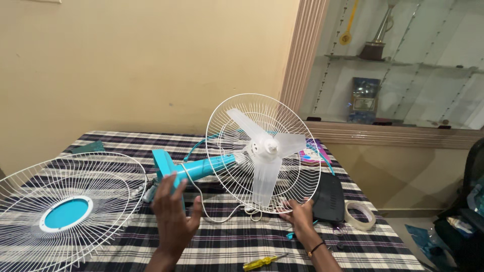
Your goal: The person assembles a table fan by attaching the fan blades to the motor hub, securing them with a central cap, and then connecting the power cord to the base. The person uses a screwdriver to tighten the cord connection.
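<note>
The desk (pixel 363 242), under a black-and-white checked cloth, carries everything here. Largest on it is the fan (pixel 242 161), lying on its side across the middle of the desk, its head toward the right edge and its turquoise stem running back toward the left. Its rear wire guard (pixel 297 186) stands nearly upright with the three translucent blades (pixel 264 151) bare in front of it. The loose front guard (pixel 70 201), white wire with a turquoise centre disc, lies flat at the near left corner, well apart from the fan head.

I judge the fan light but awkward: most of its weight sits in the motor behind the blades, so it would tip toward the head. The thin wire would flex and spring, and the blades look brittle and slick. The stiff stem and the guard's outer rim seem the sound places to take hold, not the blades or single wires.

The left hand (pixel 174 214) is spread open, palm forward, at the square turquoise end of the stem (pixel 166 168); whether it touches cannot be told. The right hand (pixel 298 214) has its grip closed on the lower rim of the rear guard.

A black box (pixel 330 199) sits just behind that rim near the right edge, a roll of tape (pixel 360 214) beside it, and a yellow-handled screwdriver (pixel 259 262) lies at the near edge.
</note>
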